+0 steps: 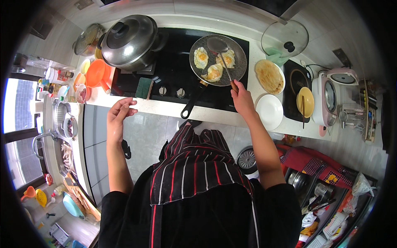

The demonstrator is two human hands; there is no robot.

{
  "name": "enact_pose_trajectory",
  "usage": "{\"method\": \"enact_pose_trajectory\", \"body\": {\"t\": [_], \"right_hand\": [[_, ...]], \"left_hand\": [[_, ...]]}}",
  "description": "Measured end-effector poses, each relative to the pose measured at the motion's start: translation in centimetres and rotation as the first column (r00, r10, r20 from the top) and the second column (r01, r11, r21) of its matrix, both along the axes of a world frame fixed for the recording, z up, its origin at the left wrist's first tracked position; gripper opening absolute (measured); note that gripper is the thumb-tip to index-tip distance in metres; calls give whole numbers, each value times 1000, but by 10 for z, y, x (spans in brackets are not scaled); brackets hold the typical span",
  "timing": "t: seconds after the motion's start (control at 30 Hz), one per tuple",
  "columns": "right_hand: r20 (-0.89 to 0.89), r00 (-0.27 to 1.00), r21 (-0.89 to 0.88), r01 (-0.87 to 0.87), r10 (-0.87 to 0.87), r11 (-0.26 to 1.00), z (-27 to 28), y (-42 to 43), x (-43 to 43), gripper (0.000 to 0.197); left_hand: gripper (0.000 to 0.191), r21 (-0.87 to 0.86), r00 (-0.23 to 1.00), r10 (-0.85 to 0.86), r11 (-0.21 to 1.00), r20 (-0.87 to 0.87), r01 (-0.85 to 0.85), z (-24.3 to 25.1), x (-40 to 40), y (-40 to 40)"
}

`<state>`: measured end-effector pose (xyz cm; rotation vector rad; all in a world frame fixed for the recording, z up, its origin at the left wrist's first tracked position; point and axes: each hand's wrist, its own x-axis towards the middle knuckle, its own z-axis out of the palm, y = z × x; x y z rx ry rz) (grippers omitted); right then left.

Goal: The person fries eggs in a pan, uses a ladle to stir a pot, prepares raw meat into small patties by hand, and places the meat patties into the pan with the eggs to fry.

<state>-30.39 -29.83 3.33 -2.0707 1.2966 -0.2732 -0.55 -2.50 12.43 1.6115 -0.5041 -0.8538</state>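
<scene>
My right hand (243,98) grips the wooden handle of a metal spatula (217,45), whose blade is over the far side of a speckled frying pan (238,69). Three fried eggs (213,73) lie in the pan, on the right part of a black glass cooktop (173,49). The pan's black handle points toward me. Over the counter's front edge at the left, my left hand (120,113) is raised with bent fingers and holds nothing. Near it, a green scouring sponge (144,88) rests on the cooktop. A plate with browned flatbread (269,76) stands right of the pan.
A large lidded steel pot (130,43) occupies the cooktop's left. An empty white plate (269,112), a yellow bowl with chopsticks (305,102) and a rice cooker (324,99) are at right. Orange strainers or bowls (95,73) stand at left, and a glass lid (284,38) leans behind.
</scene>
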Motion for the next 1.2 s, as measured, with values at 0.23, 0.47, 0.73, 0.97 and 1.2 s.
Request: {"method": "enact_pose_trajectory", "body": {"t": [0.23,0.47,0.73,0.97,1.2], "right_hand": [[-19,1000,-25,11,-11,1000,-19,-6,11,38],[24,999,66,37,-39,997,-23,-4,8,41],[322,921,250,139,-218,958,-14,-1,-1,42],[373,894,69,240,-248,968,-19,11,-47,43],[291,855,-185,491,-430,851,-99,89,-183,43]], "left_hand": [[25,29,997,81,996,-13,-80,-5,8,21],[26,11,997,73,997,-18,-73,-1,11,14],[25,-5,1000,31,1000,-5,-31,4,8,-3],[26,30,1000,-13,999,-3,13,6,-3,-17],[25,39,1000,0,999,1,0,-1,-11,-16]]}}
